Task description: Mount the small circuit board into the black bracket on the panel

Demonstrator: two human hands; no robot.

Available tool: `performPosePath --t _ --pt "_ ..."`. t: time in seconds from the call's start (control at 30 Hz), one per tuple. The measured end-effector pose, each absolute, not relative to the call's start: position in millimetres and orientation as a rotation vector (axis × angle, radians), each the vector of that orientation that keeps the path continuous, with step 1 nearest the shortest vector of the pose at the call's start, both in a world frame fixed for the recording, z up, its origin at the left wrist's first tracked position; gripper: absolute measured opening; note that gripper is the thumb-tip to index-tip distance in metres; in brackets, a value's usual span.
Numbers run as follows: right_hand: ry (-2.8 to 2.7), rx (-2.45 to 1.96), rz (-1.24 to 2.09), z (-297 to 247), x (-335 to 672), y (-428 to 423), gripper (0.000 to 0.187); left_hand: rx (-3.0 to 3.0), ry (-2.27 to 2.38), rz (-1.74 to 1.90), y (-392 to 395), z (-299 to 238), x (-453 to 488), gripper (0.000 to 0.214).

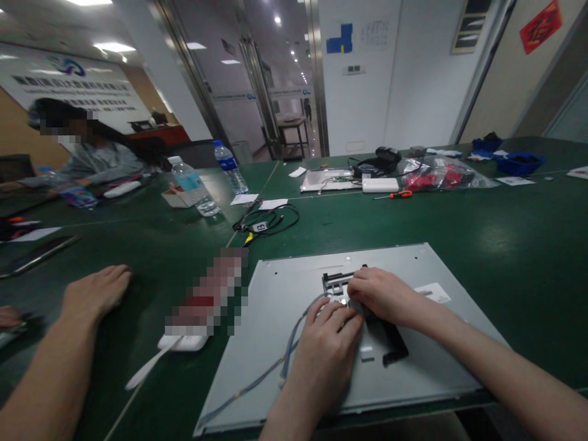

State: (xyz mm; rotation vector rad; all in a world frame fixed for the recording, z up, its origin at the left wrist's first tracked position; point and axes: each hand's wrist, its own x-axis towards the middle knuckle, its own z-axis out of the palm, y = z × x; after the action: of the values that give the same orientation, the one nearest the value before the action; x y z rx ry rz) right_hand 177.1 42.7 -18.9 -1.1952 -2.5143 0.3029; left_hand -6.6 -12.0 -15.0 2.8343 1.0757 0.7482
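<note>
A grey metal panel (413, 361) lies flat on the green table (505, 245) in front of me. Both my hands meet at its middle. My left hand (328, 346) has its fingers curled down over the end of a grey cable (257, 383) that runs off to the panel's lower left. My right hand (383, 295) is closed, its fingertips pinched beside a small silvery part (342, 301). It lies over a black bracket (395, 346). What either hand grips is hidden by the fingers.
Another person's forearm and flat hand (94, 294) rest on the table to my left, near a white device (184, 342). Further back are a black cable coil (269, 220), water bottles (195, 187), an orange screwdriver (397, 195), plastic bags and a seated person (92, 159).
</note>
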Motion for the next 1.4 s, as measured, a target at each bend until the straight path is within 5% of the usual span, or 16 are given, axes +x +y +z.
performPosePath --t 1.03,1.4 --pt "-2.411 -1.246 0.481 -14 178 39 0.021 2.645 1.321 0.627 -18 -4 -9 0.039" --pt "-2.417 -1.226 0.497 -10 177 35 0.024 2.615 1.339 0.626 -16 -9 -6 0.021"
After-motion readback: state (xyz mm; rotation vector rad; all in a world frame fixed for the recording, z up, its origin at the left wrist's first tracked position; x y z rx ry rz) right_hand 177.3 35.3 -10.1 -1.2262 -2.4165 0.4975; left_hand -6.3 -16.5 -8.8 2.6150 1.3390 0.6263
